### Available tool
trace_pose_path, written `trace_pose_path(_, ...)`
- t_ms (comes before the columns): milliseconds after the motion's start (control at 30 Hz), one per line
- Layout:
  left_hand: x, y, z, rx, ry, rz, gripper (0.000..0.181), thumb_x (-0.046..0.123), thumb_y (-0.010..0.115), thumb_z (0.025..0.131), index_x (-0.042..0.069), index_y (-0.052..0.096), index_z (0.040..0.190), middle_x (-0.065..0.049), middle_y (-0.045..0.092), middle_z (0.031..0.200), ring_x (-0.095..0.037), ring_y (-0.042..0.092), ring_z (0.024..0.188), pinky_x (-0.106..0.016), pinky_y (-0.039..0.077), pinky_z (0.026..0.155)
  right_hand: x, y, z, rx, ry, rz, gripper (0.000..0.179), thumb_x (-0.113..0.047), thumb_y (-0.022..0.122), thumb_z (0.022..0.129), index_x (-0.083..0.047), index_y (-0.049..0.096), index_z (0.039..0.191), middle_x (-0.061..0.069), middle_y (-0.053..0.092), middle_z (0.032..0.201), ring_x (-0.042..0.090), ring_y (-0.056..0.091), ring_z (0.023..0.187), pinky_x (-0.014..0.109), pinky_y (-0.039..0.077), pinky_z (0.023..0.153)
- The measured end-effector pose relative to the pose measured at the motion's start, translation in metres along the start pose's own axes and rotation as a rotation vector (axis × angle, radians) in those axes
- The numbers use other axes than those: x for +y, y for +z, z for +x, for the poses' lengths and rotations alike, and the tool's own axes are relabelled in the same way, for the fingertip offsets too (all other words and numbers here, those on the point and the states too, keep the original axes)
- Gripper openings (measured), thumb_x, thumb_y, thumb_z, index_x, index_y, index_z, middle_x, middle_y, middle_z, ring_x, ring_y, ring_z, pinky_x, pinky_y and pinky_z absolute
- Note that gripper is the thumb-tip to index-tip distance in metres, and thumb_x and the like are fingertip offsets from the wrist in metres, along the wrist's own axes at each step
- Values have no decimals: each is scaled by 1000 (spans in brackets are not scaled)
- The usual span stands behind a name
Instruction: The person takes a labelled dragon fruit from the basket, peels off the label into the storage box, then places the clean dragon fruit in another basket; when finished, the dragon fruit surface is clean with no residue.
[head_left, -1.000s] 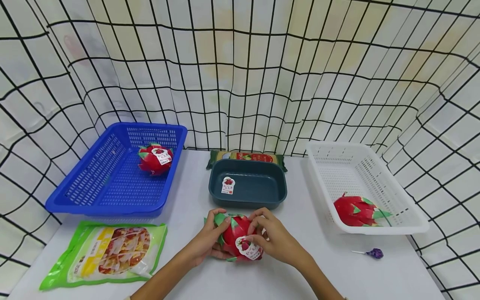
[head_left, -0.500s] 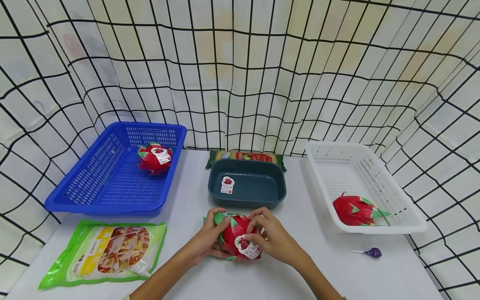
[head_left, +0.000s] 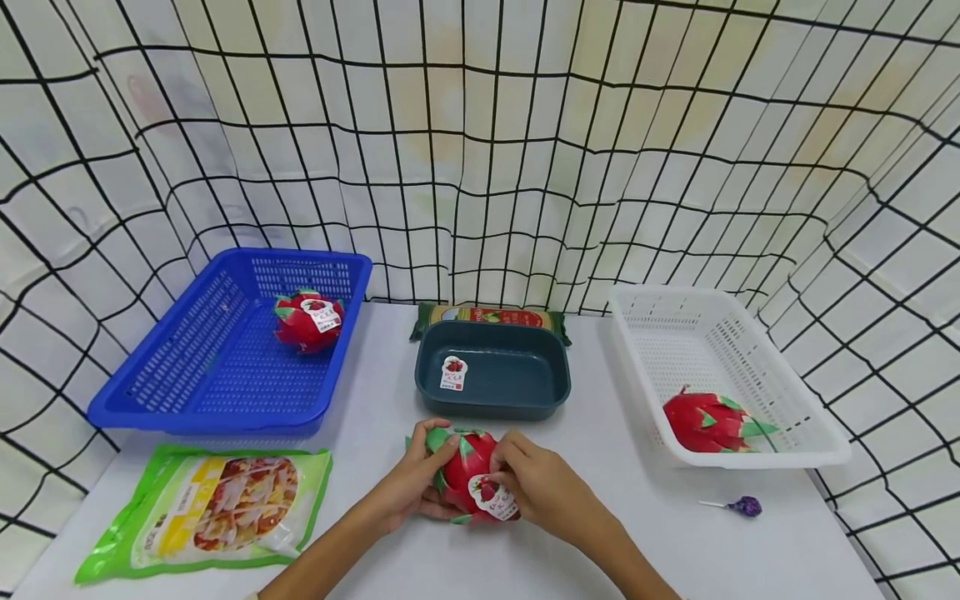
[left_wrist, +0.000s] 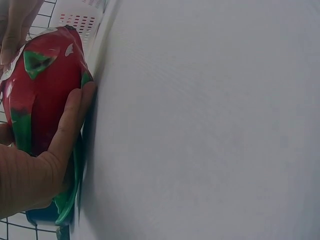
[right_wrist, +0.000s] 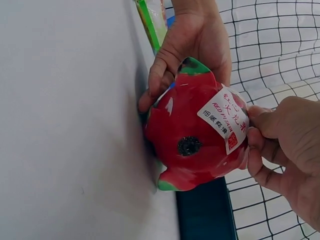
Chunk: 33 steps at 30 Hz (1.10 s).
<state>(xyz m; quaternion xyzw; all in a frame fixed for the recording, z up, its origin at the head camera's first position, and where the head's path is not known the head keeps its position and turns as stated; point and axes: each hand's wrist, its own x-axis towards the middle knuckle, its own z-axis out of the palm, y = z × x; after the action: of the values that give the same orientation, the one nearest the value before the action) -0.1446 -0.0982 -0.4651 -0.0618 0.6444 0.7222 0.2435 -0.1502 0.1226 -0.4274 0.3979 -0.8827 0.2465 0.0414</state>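
Note:
A red dragon fruit with green scale tips [head_left: 474, 464] is at the front middle of the table. My left hand [head_left: 411, 483] grips its left side, thumb on top and fingers around the lower side; the left wrist view shows fingers [left_wrist: 75, 110] along the skin. A white printed sticker [right_wrist: 225, 120] lies on the fruit's side. My right hand [head_left: 551, 487] pinches this sticker's edge with thumb and fingertips, as the right wrist view shows. Just beyond stands a dark teal dish [head_left: 517, 408] with another fruit sticker [head_left: 453, 373] stuck inside it.
At left, a blue basket [head_left: 225, 421] holds a stickered dragon fruit [head_left: 307, 321]; a green food bag [head_left: 225, 508] lies before it. At right, a white basket [head_left: 765, 458] holds an unstickered dragon fruit [head_left: 708, 422], with a purple lollipop [head_left: 746, 506] nearby. Behind the dish lies a green packet [head_left: 495, 315].
My right hand's fingers have curled in and closed together at the sticker's edge, the hand turning slightly. My left hand and the dragon fruit stay nearly in place.

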Motion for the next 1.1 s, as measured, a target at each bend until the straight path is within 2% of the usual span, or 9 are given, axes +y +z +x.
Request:
trace_pose_path(167,-1,0,-1,-3,-8,11,63,53,51,97,27,15,141,-28,51,127,-40,70,89,-54,59,70,2,1,-2,44,-4,39,26,-22,74,87,-14,59,107,-5,60,96,1,59,84,13,54,80)
trace_pose_path(333,-1,0,-1,1,-14,22,63,53,50,97,27,14,141,-28,52,126,-40,70,89,-54,59,70,4,1,-2,89,-33,37,19,-20,77,84,-14,63,96,-6,59,93,-1,59,82,13,54,79)
trace_pose_path(500,0,-1,0,0,-21,27,63,53,51,97,27,14,141,-28,51,127,-39,71,89,-53,59,70,5,1,-3,82,-44,7,20,-19,78,84,-15,62,95,-7,60,95,-1,60,85,14,55,81)
trace_pose_path(633,1,-1,0,1,-25,27,62,53,50,97,28,15,141,-28,51,127,-40,71,87,-53,59,70,6,1,-2,75,-95,-62,22,-21,77,85,-16,60,99,-8,60,96,0,61,86,15,55,82)
trace_pose_path(733,1,-1,0,-1,-26,20,61,53,50,98,28,15,141,-29,50,127,-42,70,86,-53,59,70,7,1,-2,48,-108,-59,23,-22,74,87,-15,58,102,-6,59,97,0,60,87,13,54,82)
trace_pose_path(967,1,-3,1,-21,-33,18,62,53,50,97,28,14,141,-30,48,129,-42,70,87,-54,59,70,14,0,-3,-37,-72,174,20,-18,68,92,-15,52,103,-5,54,99,-1,52,88,12,53,78)
trace_pose_path(1100,5,-6,2,-39,-51,24,64,51,52,97,26,14,142,-30,45,132,-42,70,87,-53,59,72,17,-1,-3,-54,-73,282,17,-17,67,93,-16,53,102,-6,54,102,1,51,90,14,54,77)
